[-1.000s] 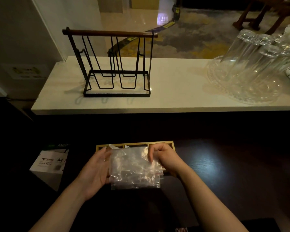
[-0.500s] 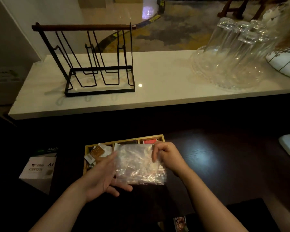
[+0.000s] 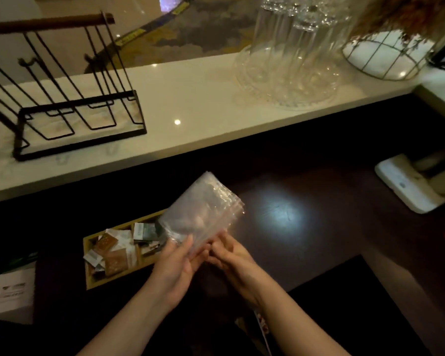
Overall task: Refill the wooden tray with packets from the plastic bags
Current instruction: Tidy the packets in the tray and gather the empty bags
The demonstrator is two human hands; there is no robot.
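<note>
Dimly: left hand (image 3: 178, 265), right hand (image 3: 229, 255) both pinch plastic bags (image 3: 203, 214); bags hide wooden tray (image 3: 88, 242) right end.

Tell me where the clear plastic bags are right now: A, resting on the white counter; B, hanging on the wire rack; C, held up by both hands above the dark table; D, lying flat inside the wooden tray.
C: the left hand and right hand both pinch the lower edge of the clear plastic bags, raised above the dark table beside the wooden tray.

Dark table (image 3: 344, 240) bears wooden tray (image 3: 88, 242), perhaps a white box (image 3: 406, 183).
</note>
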